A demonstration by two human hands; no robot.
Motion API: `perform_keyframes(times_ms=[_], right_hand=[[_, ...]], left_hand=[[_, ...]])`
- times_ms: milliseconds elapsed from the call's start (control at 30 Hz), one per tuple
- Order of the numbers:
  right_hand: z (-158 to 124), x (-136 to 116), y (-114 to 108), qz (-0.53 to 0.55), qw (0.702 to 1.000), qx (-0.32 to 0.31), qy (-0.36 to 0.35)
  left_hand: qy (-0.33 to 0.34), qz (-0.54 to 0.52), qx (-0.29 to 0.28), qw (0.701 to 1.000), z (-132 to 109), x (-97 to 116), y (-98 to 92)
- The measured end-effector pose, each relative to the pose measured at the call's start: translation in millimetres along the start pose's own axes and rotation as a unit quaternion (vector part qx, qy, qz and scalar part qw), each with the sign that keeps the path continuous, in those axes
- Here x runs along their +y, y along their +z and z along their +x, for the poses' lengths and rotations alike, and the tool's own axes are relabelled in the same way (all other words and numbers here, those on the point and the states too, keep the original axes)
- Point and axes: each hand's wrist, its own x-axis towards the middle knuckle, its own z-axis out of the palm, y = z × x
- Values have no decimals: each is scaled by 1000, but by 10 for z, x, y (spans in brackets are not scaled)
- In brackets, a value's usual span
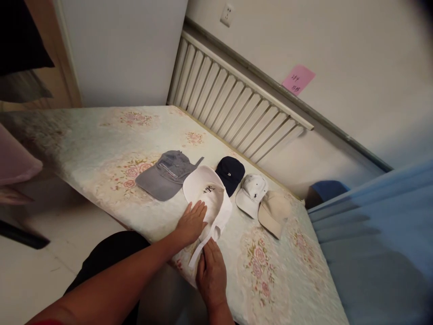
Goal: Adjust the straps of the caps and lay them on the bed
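Note:
A white baseball cap point(221, 216) with black embroidered letters lies on the bed in front of me, its strap end turned toward me. My left hand point(192, 223) rests flat against the cap's front panel, fingers stretched out. At the back strap is my right hand point(212, 268); its fingers are close together at the cap's edge, with the fingertips partly hidden by the strap. Touching or very near the white cap's brim is a grey cap point(165, 176). Just behind it sits a navy cap point(230, 174).
A second white cap point(252, 194) with a small dark logo and a beige cap point(273, 211) lie to the right on the flowered bed cover point(216, 151). A radiator point(233, 97) runs along the wall. A blue curtain point(375, 239) hangs at right; pink fabric point(16, 155) shows at left.

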Motion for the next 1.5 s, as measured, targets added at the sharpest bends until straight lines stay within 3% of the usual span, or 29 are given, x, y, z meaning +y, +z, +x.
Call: perform_keyframes(times_ms=[333,767,1067,1367,1500], right_hand=[[-1,14,18,6,1000,9,-9],[82,-60,-75,-39,997,-64,-28],[30,-6,-11,-29,999,-33,-26],[8,8,1,-17,1000,-3,-25],[6,10,3,-13,1000,-7,-23]], left_hand=[[19,10,-19,1000,-81,54,-54],[28,2,-32,999,-190,93,-26],[11,-6,-37,999,-123,76,-110],[1,-25,-19,1000,-98,14,-21],[-1,-29,-12,1000,-72,25,-72]])
